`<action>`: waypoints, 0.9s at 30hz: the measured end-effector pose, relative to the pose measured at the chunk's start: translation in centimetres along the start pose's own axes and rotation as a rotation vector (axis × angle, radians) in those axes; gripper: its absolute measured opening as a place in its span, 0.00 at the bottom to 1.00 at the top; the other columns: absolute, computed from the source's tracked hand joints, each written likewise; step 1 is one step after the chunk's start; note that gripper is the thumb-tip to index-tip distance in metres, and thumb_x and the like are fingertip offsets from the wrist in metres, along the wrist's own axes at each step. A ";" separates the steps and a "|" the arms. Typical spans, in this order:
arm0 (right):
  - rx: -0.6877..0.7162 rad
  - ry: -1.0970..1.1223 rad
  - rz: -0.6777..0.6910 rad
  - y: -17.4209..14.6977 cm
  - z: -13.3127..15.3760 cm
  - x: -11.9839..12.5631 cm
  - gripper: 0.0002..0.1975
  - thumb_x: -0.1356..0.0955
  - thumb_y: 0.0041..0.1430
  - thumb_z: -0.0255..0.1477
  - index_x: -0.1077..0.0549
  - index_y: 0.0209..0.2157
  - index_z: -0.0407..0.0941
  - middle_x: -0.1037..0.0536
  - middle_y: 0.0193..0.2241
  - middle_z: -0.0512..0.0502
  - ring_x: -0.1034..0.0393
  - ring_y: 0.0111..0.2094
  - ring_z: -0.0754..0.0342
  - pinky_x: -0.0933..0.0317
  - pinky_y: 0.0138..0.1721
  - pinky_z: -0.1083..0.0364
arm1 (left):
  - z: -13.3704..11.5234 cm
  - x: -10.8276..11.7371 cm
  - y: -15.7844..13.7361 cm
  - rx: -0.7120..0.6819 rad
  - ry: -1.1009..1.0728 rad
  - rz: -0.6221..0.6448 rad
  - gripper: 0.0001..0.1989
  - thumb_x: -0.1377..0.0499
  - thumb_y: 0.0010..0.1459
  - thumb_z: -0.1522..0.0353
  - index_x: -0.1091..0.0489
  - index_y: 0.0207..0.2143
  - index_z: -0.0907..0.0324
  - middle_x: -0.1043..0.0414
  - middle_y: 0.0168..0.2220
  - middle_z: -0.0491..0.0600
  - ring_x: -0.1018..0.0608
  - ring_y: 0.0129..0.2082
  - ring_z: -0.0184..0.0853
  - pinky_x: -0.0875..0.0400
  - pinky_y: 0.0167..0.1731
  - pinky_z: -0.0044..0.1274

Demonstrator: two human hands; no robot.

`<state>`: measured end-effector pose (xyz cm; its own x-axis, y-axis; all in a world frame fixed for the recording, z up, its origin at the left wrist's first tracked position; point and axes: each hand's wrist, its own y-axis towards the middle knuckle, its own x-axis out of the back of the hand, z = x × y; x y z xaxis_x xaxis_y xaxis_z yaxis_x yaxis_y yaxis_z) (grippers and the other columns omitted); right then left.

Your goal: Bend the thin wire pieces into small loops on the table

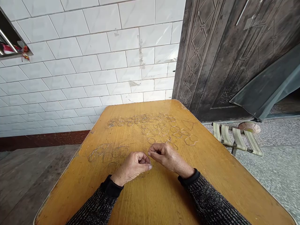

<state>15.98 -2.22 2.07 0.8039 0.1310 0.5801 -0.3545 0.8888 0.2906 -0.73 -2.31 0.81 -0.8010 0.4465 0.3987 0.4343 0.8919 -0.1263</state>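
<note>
Wire loops [112, 162] lie mostly on the far half of the table [154, 200], beyond our hands, with a smaller, looser bunch off to our left. The farthest ones run in a crowded row from left to right, overlapping in places, and shorter rows sit nearer on the right; we take that spacing as a way of keeping thin wire from tangling while leaving each piece easy to pick out. In the left bunch some ends stick out straight towards the middle, and those pieces look more jumbled to us.

Our left hand [132, 165] pinches a loop of wire between thumb and forefinger, its curve showing at the fingertips. Our right hand [167, 156] comes in just beside it, thumb and forefinger bent towards each other; the wire is so fine that we cannot tell whether they are closed on any. Holding the two sets of fingertips this near each other probably suits fine work, since one hand can steady the piece while the other handles an end. Both forearms, in dark knitted sleeves [206, 193], reach in low over the near half of the table, which likely gives us some support and keeps our wrists off the laid-out rows.
</note>
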 end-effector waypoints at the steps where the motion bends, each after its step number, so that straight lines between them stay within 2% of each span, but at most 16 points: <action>1: 0.000 0.003 0.006 0.0 0.0 0.0 0.08 0.38 0.52 0.25 0.33 0.21 0.41 0.37 0.17 0.54 0.44 0.21 0.61 0.51 0.22 0.62 | 0.0 0.0 0.0 0.003 -0.003 0.001 0.06 0.42 0.44 0.68 0.37 0.23 0.61 0.49 0.18 0.38 0.45 0.19 0.25 0.51 0.19 0.19; 10: -0.054 -0.014 0.033 0.1 0.2 0.0 0.08 0.38 0.51 0.26 0.35 0.20 0.41 0.39 0.16 0.55 0.46 0.20 0.62 0.53 0.23 0.61 | 0.1 0.1 0.1 0.009 0.025 -0.030 0.05 0.42 0.43 0.68 0.35 0.23 0.61 0.45 0.18 0.38 0.42 0.19 0.25 0.49 0.19 0.19; 17: -0.034 -0.011 0.069 0.1 0.0 0.1 0.10 0.39 0.51 0.26 0.37 0.18 0.42 0.43 0.15 0.55 0.50 0.19 0.62 0.56 0.21 0.61 | 0.1 0.1 0.1 0.006 0.040 -0.083 0.05 0.41 0.42 0.69 0.36 0.21 0.61 0.44 0.17 0.39 0.41 0.18 0.25 0.48 0.18 0.19; 23: -0.056 -0.007 0.059 0.1 0.1 0.0 0.09 0.39 0.50 0.25 0.37 0.18 0.42 0.42 0.15 0.55 0.49 0.19 0.62 0.55 0.21 0.61 | -0.1 0.2 0.0 -0.003 0.049 -0.067 0.05 0.41 0.43 0.68 0.32 0.23 0.62 0.46 0.16 0.38 0.43 0.17 0.24 0.51 0.18 0.18; 27: -0.058 -0.062 0.042 0.0 0.3 0.0 0.09 0.38 0.49 0.24 0.36 0.17 0.41 0.41 0.15 0.55 0.48 0.19 0.62 0.56 0.21 0.61 | -0.1 0.1 0.0 -0.013 0.048 -0.057 0.05 0.42 0.44 0.68 0.33 0.22 0.62 0.46 0.16 0.39 0.43 0.18 0.25 0.51 0.18 0.19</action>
<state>15.77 -2.34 2.31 0.7574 0.1426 0.6372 -0.3571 0.9075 0.2213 -0.85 -2.29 0.93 -0.8041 0.3911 0.4477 0.3942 0.9145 -0.0909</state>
